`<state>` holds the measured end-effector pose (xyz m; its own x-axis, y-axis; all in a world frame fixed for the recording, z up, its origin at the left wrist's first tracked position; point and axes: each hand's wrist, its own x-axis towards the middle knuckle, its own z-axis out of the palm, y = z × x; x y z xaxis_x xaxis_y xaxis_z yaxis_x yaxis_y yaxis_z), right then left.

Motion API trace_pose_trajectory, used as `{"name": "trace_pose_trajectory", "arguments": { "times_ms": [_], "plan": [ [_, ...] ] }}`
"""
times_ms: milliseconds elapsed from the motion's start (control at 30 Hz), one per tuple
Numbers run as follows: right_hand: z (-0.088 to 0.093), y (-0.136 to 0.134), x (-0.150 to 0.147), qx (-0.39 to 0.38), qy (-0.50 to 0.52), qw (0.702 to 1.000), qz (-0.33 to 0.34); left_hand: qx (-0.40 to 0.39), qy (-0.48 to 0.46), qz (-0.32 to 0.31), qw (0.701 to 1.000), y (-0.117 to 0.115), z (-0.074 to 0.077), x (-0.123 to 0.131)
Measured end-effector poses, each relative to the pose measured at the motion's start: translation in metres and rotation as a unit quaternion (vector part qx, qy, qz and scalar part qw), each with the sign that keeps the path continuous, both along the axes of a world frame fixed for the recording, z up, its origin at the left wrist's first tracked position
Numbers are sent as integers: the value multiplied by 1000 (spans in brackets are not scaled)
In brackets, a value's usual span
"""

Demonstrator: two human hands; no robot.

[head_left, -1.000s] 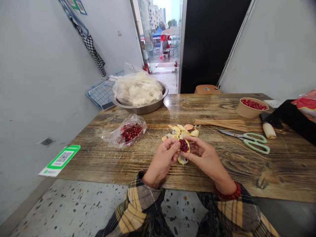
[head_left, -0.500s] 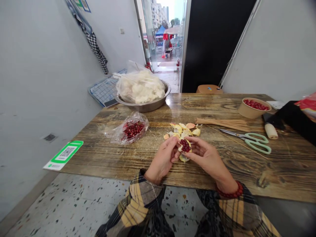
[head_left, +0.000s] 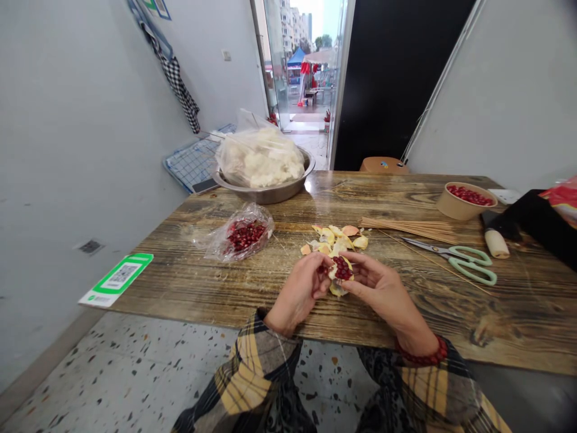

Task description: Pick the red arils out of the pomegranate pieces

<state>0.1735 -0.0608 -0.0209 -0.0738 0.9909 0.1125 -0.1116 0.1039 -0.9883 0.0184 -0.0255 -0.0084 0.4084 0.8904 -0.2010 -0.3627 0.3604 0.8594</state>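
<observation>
My right hand grips a chunk of pomegranate with dark red seeds and pale yellow rind, thumb below and fingers above. At the chunk's left side is my left hand, its fingers curled together around some red seeds that show between them. Pieces of yellow rind lie on the wooden table just beyond my hands. To the left, a clear plastic bag holds loose red seeds. A paper bowl of red seeds stands at the far right.
Green-handled scissors and thin wooden sticks lie right of the rind. A metal basin with a bag of white fluffy material stands at the back left. A knife-like tool with a pale handle is near the bowl.
The pomegranate chunk has shifted slightly right and is tilted a little differently. My left fingers have drawn slightly away from it, with red seeds now visible among them. The view has shifted slightly.
</observation>
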Motion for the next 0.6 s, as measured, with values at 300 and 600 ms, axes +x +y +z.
{"name": "trace_pose_trajectory", "arguments": {
  "times_ms": [300,600],
  "plan": [
    [-5,0,4,66,-68,995,28,44,39,-11,998,-1,-4,-3],
    [-6,0,3,53,-60,996,33,32,50,1,998,-2,-2,-3]
  ]
}}
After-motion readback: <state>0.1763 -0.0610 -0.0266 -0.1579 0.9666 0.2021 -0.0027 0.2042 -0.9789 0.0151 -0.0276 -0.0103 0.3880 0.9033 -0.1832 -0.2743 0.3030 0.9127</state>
